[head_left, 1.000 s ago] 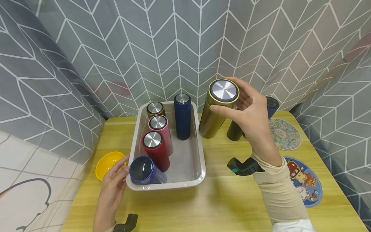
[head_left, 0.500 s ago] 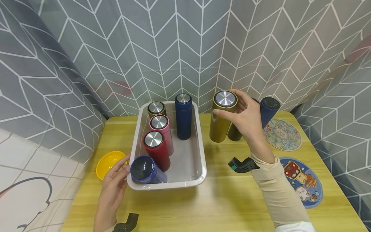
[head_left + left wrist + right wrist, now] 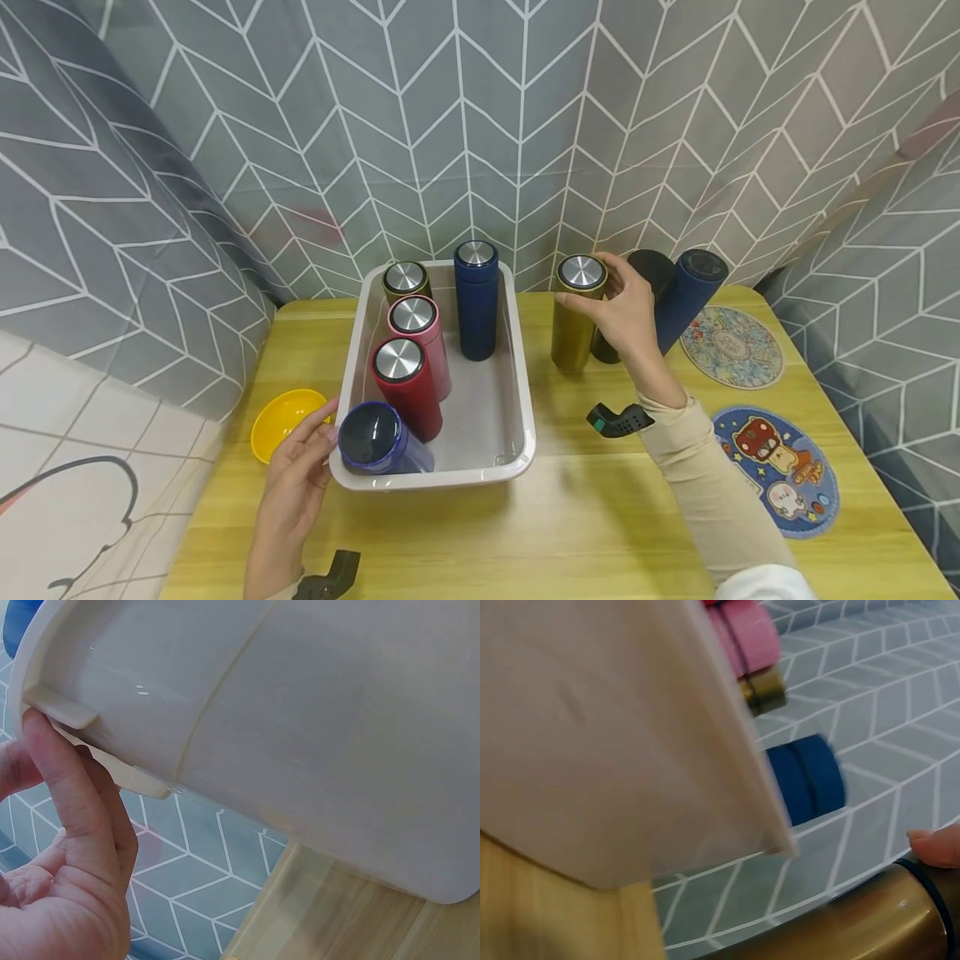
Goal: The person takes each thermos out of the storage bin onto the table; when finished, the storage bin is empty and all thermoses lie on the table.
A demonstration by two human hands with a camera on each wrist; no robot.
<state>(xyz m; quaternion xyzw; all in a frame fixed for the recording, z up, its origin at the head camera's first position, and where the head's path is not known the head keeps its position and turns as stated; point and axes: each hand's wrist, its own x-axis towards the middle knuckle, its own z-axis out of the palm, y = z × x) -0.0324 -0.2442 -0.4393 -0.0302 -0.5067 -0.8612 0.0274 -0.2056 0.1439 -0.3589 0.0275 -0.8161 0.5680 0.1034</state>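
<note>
My right hand [image 3: 626, 312] grips a gold thermos [image 3: 572, 337] near its silver-topped lid, thumb in front and fingers behind. The thermos stands upright at the table's back, right of a light grey plastic bin [image 3: 480, 417]. In the right wrist view, my thumb [image 3: 937, 846] presses by the dark ring of the gold thermos [image 3: 877, 911]. My left hand [image 3: 296, 475] holds the bin's left rim; the left wrist view shows its fingertips [image 3: 41, 731] under the rim by a small tab. Inside the bin stand a navy thermos [image 3: 477, 304], a pink one [image 3: 423, 333], a red one [image 3: 408, 392] and others.
A black thermos [image 3: 651, 271] and a leaning dark blue one [image 3: 690, 292] stand right of my right hand. Two round mats, one floral [image 3: 731, 348] and one blue cartoon [image 3: 783, 475], lie at the right. A yellow bowl [image 3: 281, 421] sits left of the bin.
My right hand has lowered the gold thermos toward the table and brought it upright, slightly away from the bin. The left hand has stayed at the bin's rim.
</note>
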